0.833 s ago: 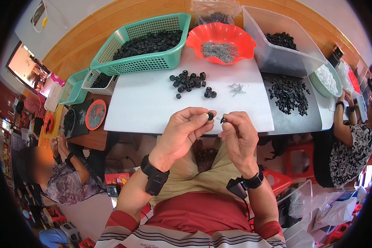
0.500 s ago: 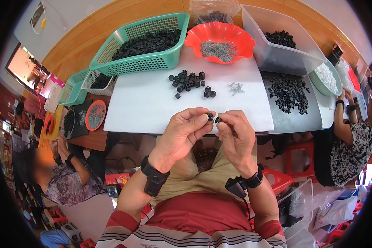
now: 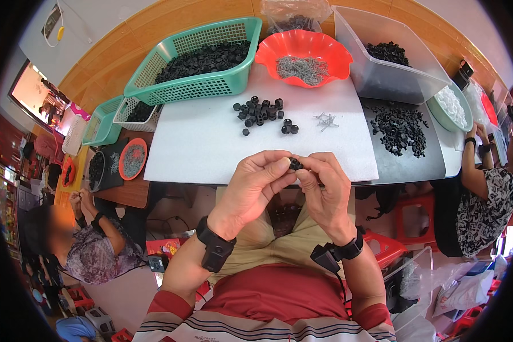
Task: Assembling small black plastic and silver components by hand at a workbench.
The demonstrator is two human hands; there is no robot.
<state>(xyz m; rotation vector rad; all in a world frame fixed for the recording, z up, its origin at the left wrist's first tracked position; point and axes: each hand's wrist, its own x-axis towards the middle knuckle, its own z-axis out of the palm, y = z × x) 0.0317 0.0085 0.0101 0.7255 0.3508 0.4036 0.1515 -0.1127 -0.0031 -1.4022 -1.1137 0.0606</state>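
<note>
Above the table's near edge, my left hand [image 3: 255, 185] pinches a small black plastic part [image 3: 295, 164] between thumb and forefinger. My right hand [image 3: 327, 187] closes on it from the other side, its fingertips touching my left ones. Whether this is one piece or two pressed together is hard to see behind the fingers. Beyond my hands, a pile of black round caps [image 3: 259, 112] lies on the white mat [image 3: 211, 149], with a few more caps [image 3: 289, 127] just right of it. Several thin silver screws [image 3: 326, 121] are scattered farther right.
Along the back stand a green basket [image 3: 195, 88] of black parts, a red wavy bowl [image 3: 303, 44] of screws and a clear bin [image 3: 390, 77]. Loose black pieces [image 3: 399, 130] cover a dark board at right. Co-workers sit at left [image 3: 100, 251] and right [image 3: 476, 211].
The two black pieces, held apart with a bit of metal between them before, are now brought together. My right fingertips have moved left to meet my left ones.
</note>
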